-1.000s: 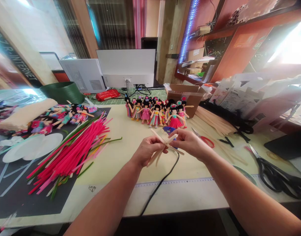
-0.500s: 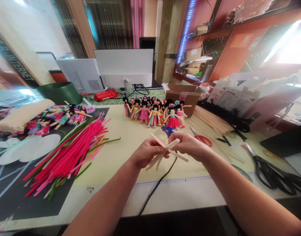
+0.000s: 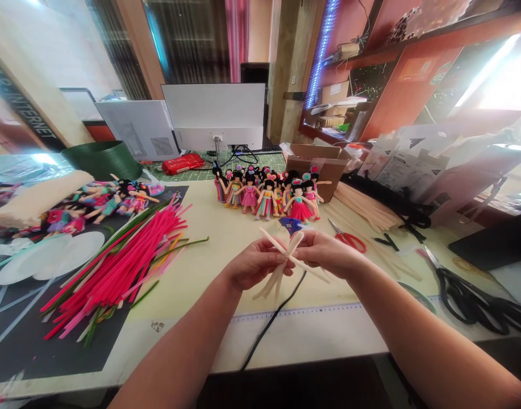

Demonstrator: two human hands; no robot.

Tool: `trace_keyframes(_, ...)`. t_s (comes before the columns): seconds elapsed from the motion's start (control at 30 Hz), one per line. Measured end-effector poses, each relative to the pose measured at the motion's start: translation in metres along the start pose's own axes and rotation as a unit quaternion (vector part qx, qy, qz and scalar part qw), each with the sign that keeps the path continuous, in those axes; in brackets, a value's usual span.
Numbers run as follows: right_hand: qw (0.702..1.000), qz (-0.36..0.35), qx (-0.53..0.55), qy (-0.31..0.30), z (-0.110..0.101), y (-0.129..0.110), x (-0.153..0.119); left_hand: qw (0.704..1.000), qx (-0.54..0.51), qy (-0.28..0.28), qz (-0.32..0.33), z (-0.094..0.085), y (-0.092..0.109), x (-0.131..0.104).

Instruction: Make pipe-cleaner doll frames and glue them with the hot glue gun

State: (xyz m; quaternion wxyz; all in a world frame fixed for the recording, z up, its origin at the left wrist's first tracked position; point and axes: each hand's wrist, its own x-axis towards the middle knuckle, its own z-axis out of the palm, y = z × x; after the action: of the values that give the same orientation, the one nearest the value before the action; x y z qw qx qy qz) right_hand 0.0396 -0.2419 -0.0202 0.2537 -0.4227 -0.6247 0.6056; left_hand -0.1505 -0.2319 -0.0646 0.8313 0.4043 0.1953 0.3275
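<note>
Pinching cream stems [image 3: 295, 243] at their crossing, both hands in front of the person, above the table [image 3: 192, 341]. Left hand [image 3: 251, 262]: thumb and fingers clamped on the stems, just left of the crossing; best as the anchor, pressing close to the joint so nothing slips or fans out unevenly. Right hand [image 3: 326, 253]: fingertips closed on the same stems at the other side; better to bend in small, even turns near the crossing, since a hard pull would likely kink the wire or rub the fuzz flat. Ends stick out at several angles; worth checking that they match in length before tightening. Count, left to right: white discs [image 3: 17, 264], two, overlapping. Heap of dolls [image 3: 76, 218], many, too tangled to count. Pink stems [image 3: 115, 272], dozens, green ones under and beside them, no exact figure. Monitor [image 3: 215, 113], one, back turned. Standing dolls [image 3: 266, 199], roughly a dozen, rear ones partly hidden. Black cord [image 3: 264, 335], one. Blue tool [image 3: 291, 225], one, partly behind the right hand. Cardboard box [image 3: 311, 165], one, open. Red-handled scissors [image 3: 356, 243], one pair. Spare cream stems [image 3: 366, 210], many, uncounted. Black-handled scissors [image 3: 469, 295], one pair. Cream stems in hand: several, number hidden by fingers.
</note>
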Motion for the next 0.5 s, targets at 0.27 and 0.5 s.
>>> trace_keyframes(0.27, 1.000, -0.006, 0.013, -0.001, 0.0000, 0.0011, -0.0010, 1.000, -0.014, -0.010, 0.005, -0.0004, 0.0008, -0.0017)
trace_keyframes(0.5, 0.999, -0.004, 0.047, 0.007, 0.0017, 0.0060, 0.0018, 1.000, -0.025, 0.000, -0.011, 0.0048, 0.0030, -0.0022)
